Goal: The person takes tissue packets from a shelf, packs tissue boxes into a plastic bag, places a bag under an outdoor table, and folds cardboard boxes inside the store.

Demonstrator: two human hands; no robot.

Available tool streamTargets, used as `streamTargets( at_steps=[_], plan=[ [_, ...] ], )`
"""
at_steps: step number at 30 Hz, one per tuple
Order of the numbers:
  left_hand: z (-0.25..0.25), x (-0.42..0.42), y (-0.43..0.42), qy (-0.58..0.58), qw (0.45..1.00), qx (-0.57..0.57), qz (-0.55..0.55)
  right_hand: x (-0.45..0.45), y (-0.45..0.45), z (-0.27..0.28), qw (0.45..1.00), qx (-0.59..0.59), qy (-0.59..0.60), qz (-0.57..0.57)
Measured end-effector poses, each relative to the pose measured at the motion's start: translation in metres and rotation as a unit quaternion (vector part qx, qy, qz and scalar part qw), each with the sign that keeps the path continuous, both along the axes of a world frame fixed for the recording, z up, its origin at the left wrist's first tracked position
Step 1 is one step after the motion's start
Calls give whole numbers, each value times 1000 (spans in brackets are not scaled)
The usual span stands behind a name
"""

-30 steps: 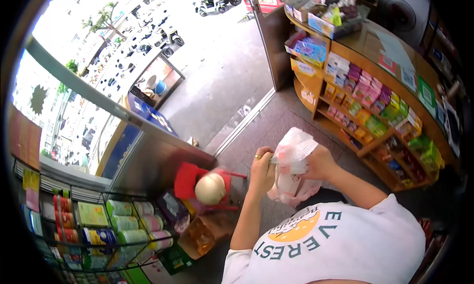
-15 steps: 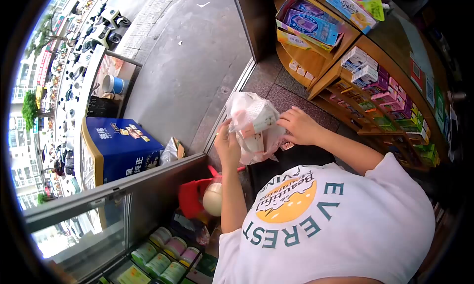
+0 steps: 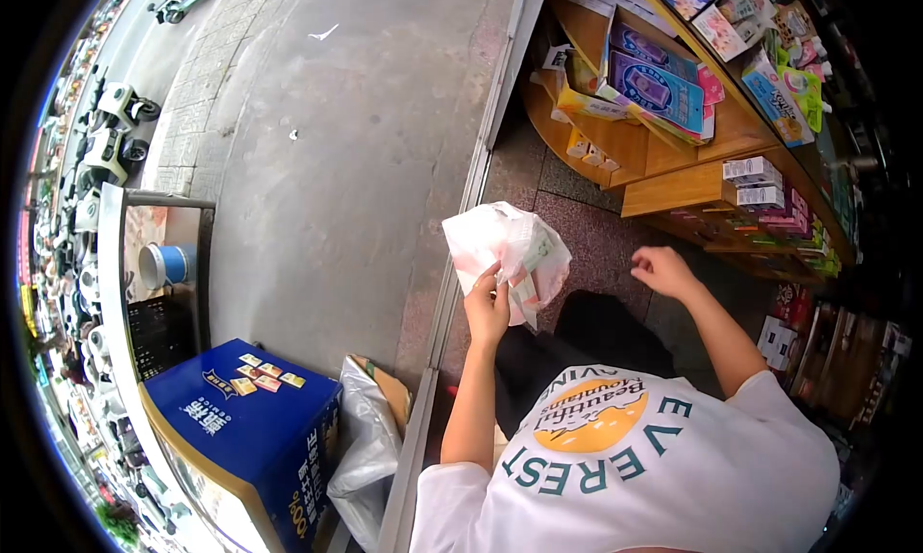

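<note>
Holds a thin white-and-pink plastic bag (image 3: 519, 250) in the left hand (image 3: 487, 308), with thumb and fingers pinched together on its crumpled film. Has the bag out in front of the body, close to the metal door track (image 3: 468, 212) and above the dark trousers (image 3: 611, 332). Shows something pale with green print through the film (too blurred to say what). Holds the right hand (image 3: 665, 271) out to the right, well apart from the bag, with fingers loosely curled and the thumb a little apart from the forefinger. Wears a white T-shirt (image 3: 731, 457) with green lettering and a yellow round print. Has a wooden counter (image 3: 673, 192) ahead on the right, bearing an open box of blue packets (image 3: 663, 96) near its rounded end and small stacked cartons (image 3: 760, 197) on a shelf. On the left, past the door track, has a large blue box (image 3: 245, 399) with gold-and-white print, and beside it a crumpled silver bag (image 3: 363, 447) by a piece of brown cardboard (image 3: 389, 389). Farther off, has a blue-and-white tub (image 3: 167, 265) lying on its side, then parked scooters (image 3: 115, 139) along the grey paving (image 3: 327, 188).
</note>
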State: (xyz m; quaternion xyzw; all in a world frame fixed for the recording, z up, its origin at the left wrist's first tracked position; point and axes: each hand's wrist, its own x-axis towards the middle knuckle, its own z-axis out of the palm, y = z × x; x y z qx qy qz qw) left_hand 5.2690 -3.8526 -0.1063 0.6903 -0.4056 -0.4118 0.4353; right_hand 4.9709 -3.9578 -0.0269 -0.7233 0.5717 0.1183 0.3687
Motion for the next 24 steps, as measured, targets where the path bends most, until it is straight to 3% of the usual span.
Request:
streamTargets(
  at_steps=[5,10,14,16,18,20,24],
  plan=[
    [-60,20,-38,51,997,45,23,109,-149,-32,958,-255,-102,-85],
    [-83,35,-70,62,991,81,84,205,-266,-51,930,-208,-218,-210],
    [-111,38,-95,99,983,60,144,226,-298,-85,888,-292,-236,-264],
    [-117,42,-105,102,981,73,145,208,-319,-99,873,-416,-197,-161],
    [-134,48,-126,88,984,116,99,207,-320,-91,869,-443,-187,-114],
    [-159,51,-143,95,980,153,78,205,-327,-102,865,-463,-157,-114],
    [-197,51,-165,142,984,69,82,195,-347,-107,860,-479,-138,-109]
  ],
)
